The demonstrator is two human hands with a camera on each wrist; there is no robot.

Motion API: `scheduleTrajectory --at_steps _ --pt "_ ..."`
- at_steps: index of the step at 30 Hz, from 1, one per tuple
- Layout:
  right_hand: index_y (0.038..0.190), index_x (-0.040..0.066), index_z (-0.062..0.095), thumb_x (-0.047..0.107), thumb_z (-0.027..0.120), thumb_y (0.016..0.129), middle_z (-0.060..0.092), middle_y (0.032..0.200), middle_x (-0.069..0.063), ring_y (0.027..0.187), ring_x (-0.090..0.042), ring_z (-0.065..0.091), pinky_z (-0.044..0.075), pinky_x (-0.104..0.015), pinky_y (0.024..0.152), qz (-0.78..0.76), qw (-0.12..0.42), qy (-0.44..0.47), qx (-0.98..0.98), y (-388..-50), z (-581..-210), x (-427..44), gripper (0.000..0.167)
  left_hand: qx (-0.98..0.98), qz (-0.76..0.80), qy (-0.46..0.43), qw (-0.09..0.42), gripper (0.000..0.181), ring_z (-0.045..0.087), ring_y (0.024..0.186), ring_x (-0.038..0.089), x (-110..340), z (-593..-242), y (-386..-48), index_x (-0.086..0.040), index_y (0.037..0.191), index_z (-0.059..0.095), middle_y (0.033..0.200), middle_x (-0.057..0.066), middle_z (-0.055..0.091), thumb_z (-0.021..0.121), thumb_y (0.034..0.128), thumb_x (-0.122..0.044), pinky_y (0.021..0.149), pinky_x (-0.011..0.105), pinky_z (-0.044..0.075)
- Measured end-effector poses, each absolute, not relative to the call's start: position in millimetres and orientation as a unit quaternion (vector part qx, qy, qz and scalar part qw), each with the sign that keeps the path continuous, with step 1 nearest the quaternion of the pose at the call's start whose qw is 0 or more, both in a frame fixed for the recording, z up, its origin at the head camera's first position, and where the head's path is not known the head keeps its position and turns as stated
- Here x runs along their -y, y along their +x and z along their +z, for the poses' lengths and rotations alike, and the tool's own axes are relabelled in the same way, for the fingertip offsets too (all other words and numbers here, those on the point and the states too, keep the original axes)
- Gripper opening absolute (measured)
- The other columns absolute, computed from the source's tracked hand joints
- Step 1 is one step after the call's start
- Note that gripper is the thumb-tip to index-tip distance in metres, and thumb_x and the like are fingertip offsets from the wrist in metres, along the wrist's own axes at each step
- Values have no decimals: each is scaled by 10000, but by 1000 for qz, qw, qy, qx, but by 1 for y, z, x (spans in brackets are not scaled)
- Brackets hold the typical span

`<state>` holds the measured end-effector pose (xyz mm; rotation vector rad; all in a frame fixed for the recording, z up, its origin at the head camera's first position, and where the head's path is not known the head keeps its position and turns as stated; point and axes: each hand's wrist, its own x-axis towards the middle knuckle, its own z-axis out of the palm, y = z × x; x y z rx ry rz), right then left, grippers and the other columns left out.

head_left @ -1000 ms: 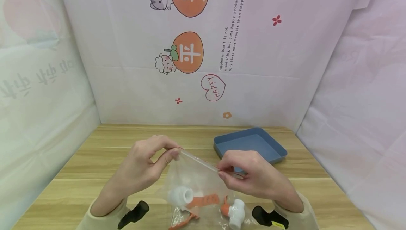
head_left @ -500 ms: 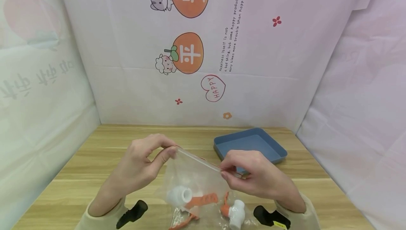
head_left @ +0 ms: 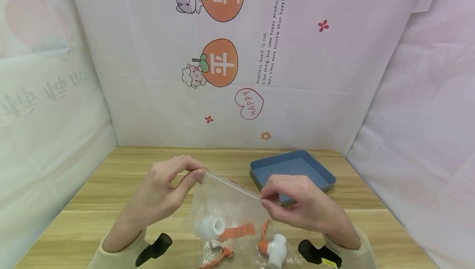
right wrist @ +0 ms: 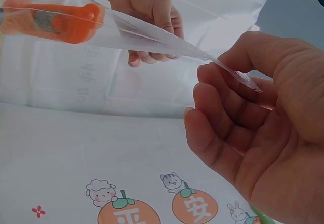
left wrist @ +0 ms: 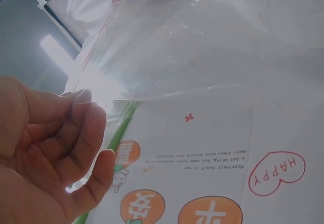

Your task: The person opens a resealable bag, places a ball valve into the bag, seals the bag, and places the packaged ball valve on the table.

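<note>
A clear zip bag with a red line along its top hangs between my two hands. My left hand pinches its upper left corner between thumb and index finger. Farther right and lower on the same zip edge, my right hand pinches it with thumb and index finger. Through the plastic shows a white ball valve with a flat orange handle. Lower down are a second white valve with an orange handle and another orange handle; whether these two lie inside this bag I cannot tell.
A blue tray stands at the back right of the wooden table, behind my right hand. Crinkled clear plastic lies under the bag at the front. White printed cloth walls in the back and both sides.
My left hand has shifted slightly left and up with the bag's corner. My right hand has moved slightly right along the zip edge, so more of the edge shows between the hands.
</note>
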<state>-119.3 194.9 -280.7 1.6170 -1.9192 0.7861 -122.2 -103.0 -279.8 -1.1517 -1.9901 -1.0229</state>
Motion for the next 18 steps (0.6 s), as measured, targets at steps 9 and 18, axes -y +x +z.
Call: scheduleTrajectory --at_steps 9,18 --pt "885 111 595 129 543 979 546 743 53 682 -24 514 427 -68 651 289 273 603 692 -121 -280 -195 109 753 -382 -431 317 66 619 734 55 106 -279 -124 -119 926 672 831 -59 696 674 908 -55 707 152 496" --pt "889 108 600 122 548 977 547 755 57 690 -19 516 434 -74 652 297 271 605 687 -122 -279 -197 103 756 -380 -426 321 233 599 733 23 107 -278 -124 -124 920 667 825 -80 684 705 821 84 703 149 492"
